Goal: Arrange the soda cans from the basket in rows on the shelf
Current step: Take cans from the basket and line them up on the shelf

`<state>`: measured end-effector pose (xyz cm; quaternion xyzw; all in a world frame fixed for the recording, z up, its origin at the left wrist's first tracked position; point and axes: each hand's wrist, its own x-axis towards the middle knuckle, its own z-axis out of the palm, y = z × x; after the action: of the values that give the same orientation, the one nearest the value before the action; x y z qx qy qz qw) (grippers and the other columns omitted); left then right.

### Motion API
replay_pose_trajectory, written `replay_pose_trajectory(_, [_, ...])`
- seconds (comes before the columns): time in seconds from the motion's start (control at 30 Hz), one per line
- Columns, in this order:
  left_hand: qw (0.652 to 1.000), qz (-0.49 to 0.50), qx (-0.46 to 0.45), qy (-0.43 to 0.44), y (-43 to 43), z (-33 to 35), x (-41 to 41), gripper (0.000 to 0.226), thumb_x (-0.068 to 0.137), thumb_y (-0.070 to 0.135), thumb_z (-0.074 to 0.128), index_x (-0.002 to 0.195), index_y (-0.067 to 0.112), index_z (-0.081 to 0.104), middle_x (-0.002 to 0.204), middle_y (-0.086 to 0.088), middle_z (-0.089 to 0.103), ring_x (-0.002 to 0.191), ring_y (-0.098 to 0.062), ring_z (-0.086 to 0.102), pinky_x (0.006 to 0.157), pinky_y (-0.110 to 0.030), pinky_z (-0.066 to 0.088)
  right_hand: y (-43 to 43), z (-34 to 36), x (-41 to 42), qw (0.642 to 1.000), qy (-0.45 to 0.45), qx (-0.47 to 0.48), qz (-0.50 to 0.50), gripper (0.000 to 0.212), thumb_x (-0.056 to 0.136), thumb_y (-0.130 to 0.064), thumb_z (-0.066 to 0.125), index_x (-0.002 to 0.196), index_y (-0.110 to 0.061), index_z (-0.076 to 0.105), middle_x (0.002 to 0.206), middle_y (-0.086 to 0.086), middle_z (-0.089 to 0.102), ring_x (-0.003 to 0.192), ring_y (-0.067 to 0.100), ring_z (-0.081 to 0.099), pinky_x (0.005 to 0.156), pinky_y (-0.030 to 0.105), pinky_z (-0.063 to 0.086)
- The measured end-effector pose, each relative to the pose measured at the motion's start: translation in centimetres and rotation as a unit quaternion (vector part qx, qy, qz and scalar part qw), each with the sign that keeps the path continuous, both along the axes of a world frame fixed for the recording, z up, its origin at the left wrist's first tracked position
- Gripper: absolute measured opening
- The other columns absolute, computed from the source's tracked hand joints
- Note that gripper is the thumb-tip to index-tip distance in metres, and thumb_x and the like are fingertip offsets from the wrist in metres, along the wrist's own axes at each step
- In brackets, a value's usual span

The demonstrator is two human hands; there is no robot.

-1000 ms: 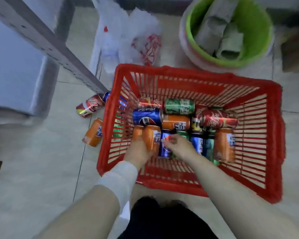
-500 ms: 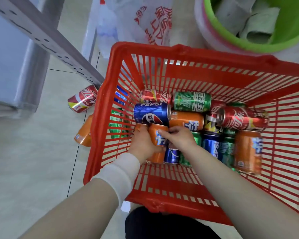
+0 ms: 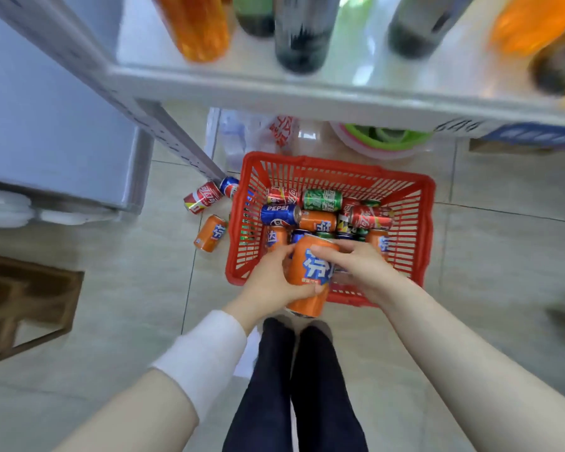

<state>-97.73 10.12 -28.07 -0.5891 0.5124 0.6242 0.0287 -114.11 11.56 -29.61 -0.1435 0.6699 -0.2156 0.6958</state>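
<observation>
Soda cans (image 3: 320, 220) lie mixed on their sides in the red basket (image 3: 429, 203), which stands on the floor (image 3: 111, 321). One orange can (image 3: 309, 278) is held above the near edge of the basket, upright with a small tilt. The left hand (image 3: 271, 285) wraps its fingers round the lower half of this can. The right hand (image 3: 359, 269) closes over the upper part, with its fingers laid across the label near the top rim. I judge that the can is full, so it has some weight. Its thin metal wall is stiff but can dent under hard pressure, and the smooth painted side may slip. The best hold is round the middle of the body, which leaves the base free for setting down. The shelf (image 3: 307, 89) is above the basket and carries blurred bottles (image 3: 193, 27) near its front edge. A few loose cans (image 3: 211, 233) lie on the floor just left of the basket.
</observation>
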Motion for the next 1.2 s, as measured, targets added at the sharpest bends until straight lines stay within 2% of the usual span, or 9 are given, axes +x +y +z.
replay_pose_trajectory(0.1, [0.999,-0.002,-0.033,0.007,1.1,9.0,-0.3,0.094,0.056,0.037,0.086,0.136,0.021,0.038,0.131,0.001,0.049,0.116,-0.014,0.052,0.099,-0.037,0.046,0.5,10.1,-0.7,0.999,0.032,-0.03,-0.029,0.036,0.068,-0.029,0.08,0.098,-0.017,0.065,0.091,0.001,0.072,0.085,0.015,0.07,0.077,0.033,0.058])
replay_pose_trajectory(0.17, [0.999,-0.023,-0.045,0.012,1.5,14.2,-0.8,0.093,0.056,0.04,0.086,0.134,0.023,0.038,0.128,0.003,0.051,0.116,-0.013,0.052,0.1,-0.037,0.045,0.7,16.1,-0.9,0.996,0.051,-0.051,-0.048,0.043,0.064,-0.031,0.082,0.101,-0.016,0.066,0.094,0.003,0.072,0.086,0.017,0.07,0.08,0.038,0.057])
replay_pose_trajectory(0.3, [0.995,-0.044,-0.08,0.047,1.2,23.5,-1.6,0.082,0.059,0.039,0.085,0.13,0.028,0.044,0.115,0.01,0.059,0.105,-0.008,0.058,0.093,-0.029,0.048,1.3,26.2,-1.6,0.986,0.097,-0.104,-0.084,0.043,0.068,-0.028,0.08,0.105,-0.013,0.064,0.092,0.002,0.069,0.08,0.013,0.067,0.068,0.03,0.056])
replay_pose_trajectory(0.37, [0.992,-0.047,-0.099,0.066,0.7,27.0,-1.9,0.079,0.06,0.036,0.085,0.128,0.029,0.046,0.112,0.009,0.061,0.1,-0.006,0.06,0.089,-0.025,0.049,1.3,29.7,-2.1,0.982,0.107,-0.13,-0.09,0.043,0.071,-0.028,0.078,0.107,-0.012,0.06,0.091,0.002,0.067,0.078,0.012,0.065,0.062,0.024,0.054])
replay_pose_trajectory(0.53, [0.979,-0.041,-0.146,0.133,0.4,35.5,-3.3,0.057,0.061,0.032,0.084,0.108,0.041,0.053,0.104,0.009,0.068,0.092,-0.004,0.065,0.088,-0.027,0.052,1.3,39.1,-4.4,0.975,0.061,-0.194,-0.083,0.04,0.073,-0.04,0.067,0.103,-0.016,0.057,0.097,0.003,0.067,0.084,0.014,0.066,0.071,0.028,0.054])
replay_pose_trajectory(0.63, [0.973,-0.025,-0.157,0.17,0.1,39.8,-4.1,0.058,0.065,0.03,0.082,0.114,0.039,0.051,0.106,0.011,0.066,0.094,-0.001,0.064,0.087,-0.024,0.052,1.0,44.0,-5.7,0.969,0.032,-0.237,-0.058,0.057,0.064,-0.044,0.068,0.109,-0.012,0.06,0.1,0.006,0.071,0.088,0.017,0.069,0.069,0.026,0.055])
replay_pose_trajectory(0.8, [0.957,0.004,-0.213,0.196,-0.3,45.8,-5.2,0.067,0.066,0.03,0.08,0.122,0.029,0.042,0.104,0.02,0.058,0.093,0.007,0.058,0.07,-0.007,0.048,0.6,50.9,-6.6,0.946,0.061,-0.313,-0.051,0.045,0.066,-0.041,0.067,0.104,-0.016,0.065,0.1,0.004,0.072,0.092,0.017,0.069,0.069,0.027,0.056])
replay_pose_trajectory(1.03, [0.93,0.019,-0.289,0.224,-2.9,53.0,-5.1,0.08,0.052,0.051,0.082,0.12,0.03,0.047,0.115,0.009,0.062,0.106,-0.006,0.059,0.093,-0.032,0.05,-2.0,59.6,-6.3,0.916,0.097,-0.387,-0.042,0.057,0.063,-0.044,0.068,0.109,-0.011,0.066,0.097,0.004,0.072,0.09,0.016,0.069,0.07,0.03,0.055])
replay_pose_trajectory(1.2, [0.904,0.002,-0.333,0.268,-6.7,57.6,-4.7,0.064,0.059,0.043,0.08,0.115,0.032,0.051,0.105,0.008,0.068,0.097,-0.006,0.065,0.088,-0.031,0.053,-5.1,65.2,-5.9,0.893,0.118,-0.433,-0.039,0.063,0.058,-0.045,0.07,0.108,-0.008,0.066,0.096,0.006,0.072,0.089,0.018,0.069,0.077,0.034,0.057])
